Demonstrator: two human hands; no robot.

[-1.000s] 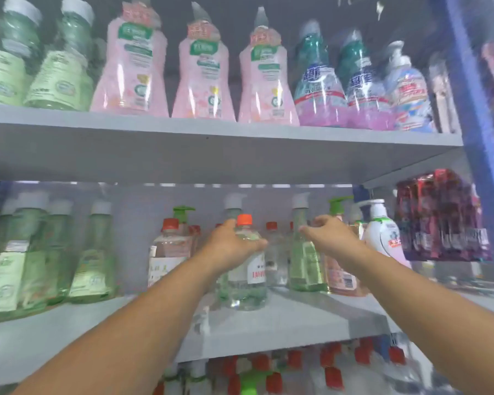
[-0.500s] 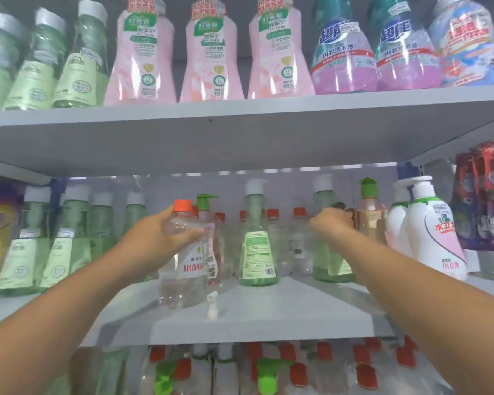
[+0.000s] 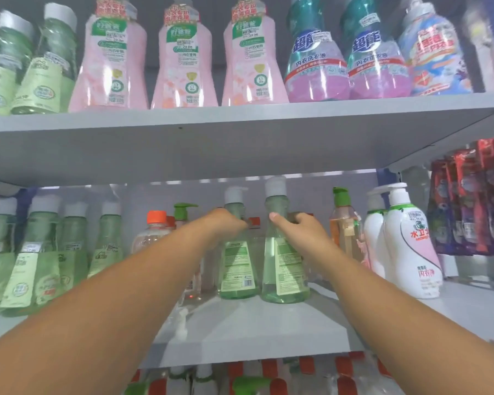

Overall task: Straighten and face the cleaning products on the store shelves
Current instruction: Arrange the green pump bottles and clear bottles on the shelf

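Your left hand (image 3: 226,223) hides its own fingertips, curled round the neck of one green pump bottle (image 3: 237,266) mid-shelf; your right hand (image 3: 294,226) grips its neighbour (image 3: 283,269). Half a second ago your left held the orange-capped bottle (image 3: 154,232).

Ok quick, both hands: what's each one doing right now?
Left hand: on the left green pump bottle; the fingers are hidden, so the grip cannot be told.
Right hand: grips the right green pump bottle.
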